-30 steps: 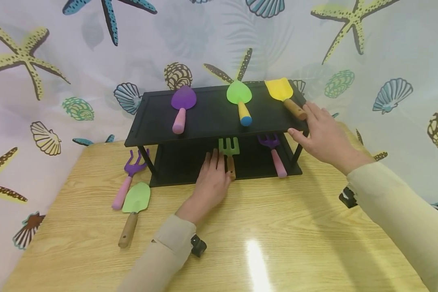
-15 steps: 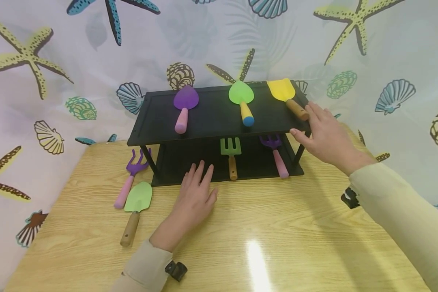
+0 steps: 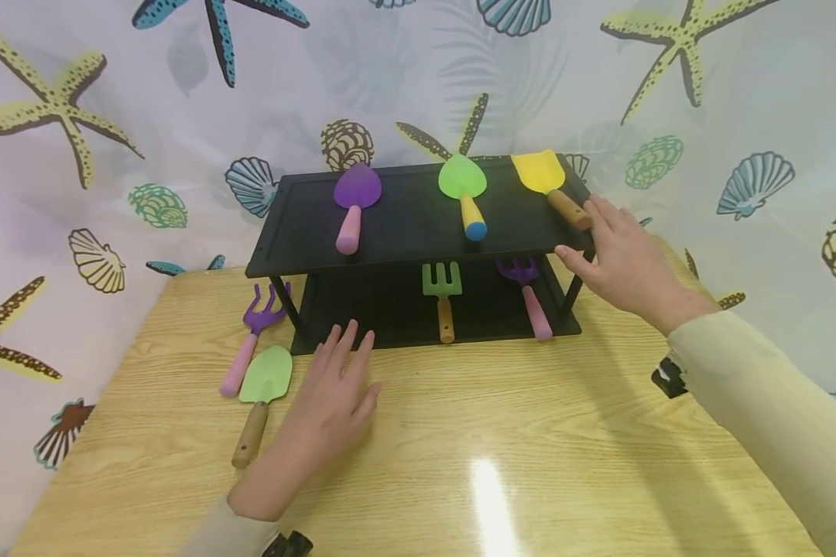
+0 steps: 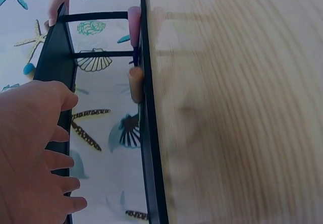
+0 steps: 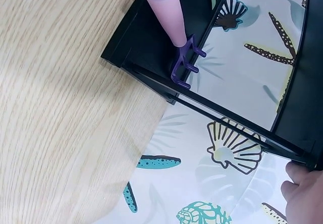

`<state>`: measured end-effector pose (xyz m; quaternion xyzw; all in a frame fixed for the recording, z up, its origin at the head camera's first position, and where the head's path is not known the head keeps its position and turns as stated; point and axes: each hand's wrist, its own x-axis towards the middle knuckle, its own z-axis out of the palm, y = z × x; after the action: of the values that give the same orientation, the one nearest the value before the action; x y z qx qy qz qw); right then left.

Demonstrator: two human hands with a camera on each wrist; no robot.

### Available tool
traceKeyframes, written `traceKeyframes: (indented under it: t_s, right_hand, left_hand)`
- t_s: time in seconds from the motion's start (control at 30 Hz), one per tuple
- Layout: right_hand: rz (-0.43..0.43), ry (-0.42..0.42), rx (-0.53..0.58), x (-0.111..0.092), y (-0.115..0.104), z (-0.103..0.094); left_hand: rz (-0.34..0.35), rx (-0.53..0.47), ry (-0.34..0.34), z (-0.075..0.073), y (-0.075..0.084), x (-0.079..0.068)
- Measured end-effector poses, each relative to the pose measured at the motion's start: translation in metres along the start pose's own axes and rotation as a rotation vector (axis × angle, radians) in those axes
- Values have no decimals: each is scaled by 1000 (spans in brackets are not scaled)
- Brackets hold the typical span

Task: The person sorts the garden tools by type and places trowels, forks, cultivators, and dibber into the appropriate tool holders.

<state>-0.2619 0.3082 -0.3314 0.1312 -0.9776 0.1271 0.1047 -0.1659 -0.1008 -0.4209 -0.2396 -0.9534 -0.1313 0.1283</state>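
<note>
My left hand (image 3: 330,402), fingers spread, holds nothing. It hovers over the wooden table in front of the lower tier's left part, right of a green trowel (image 3: 266,377) with a wooden handle and a purple hand fork (image 3: 251,333). My right hand (image 3: 623,255) rests on the right end of the black two-tier rack (image 3: 404,224), thumb near the front edge, fingertips beside the wooden handle of a yellow shovel (image 3: 542,172). A green hand fork (image 3: 443,294) and another purple hand fork (image 3: 532,302) lie on the lower tier.
On the upper tier lie a purple trowel (image 3: 358,189) with a pink handle and a bright green trowel (image 3: 463,182) with a yellow handle. A seashell-patterned cloth (image 3: 390,77) hangs behind the rack. Thin posts (image 3: 287,303) support its upper tier.
My left hand has moved away from beside the green fork, leftward and toward me, its fingers spreading. The right hand has stayed on the rack's end.
</note>
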Motion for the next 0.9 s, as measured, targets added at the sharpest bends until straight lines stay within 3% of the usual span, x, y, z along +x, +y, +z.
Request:
traceKeyframes:
  t_s: [0.3, 0.6, 0.9]
  right_hand:
    - [5, -5, -11, 1, 0, 1]
    - [8, -5, -11, 1, 0, 1]
    - [4, -3, -4, -1, -2, -1]
  left_hand:
    - [18, 33, 44, -15, -28, -34]
    - [34, 55, 19, -19, -56, -59]
    - [-51, 42, -47, -18, -77, -81]
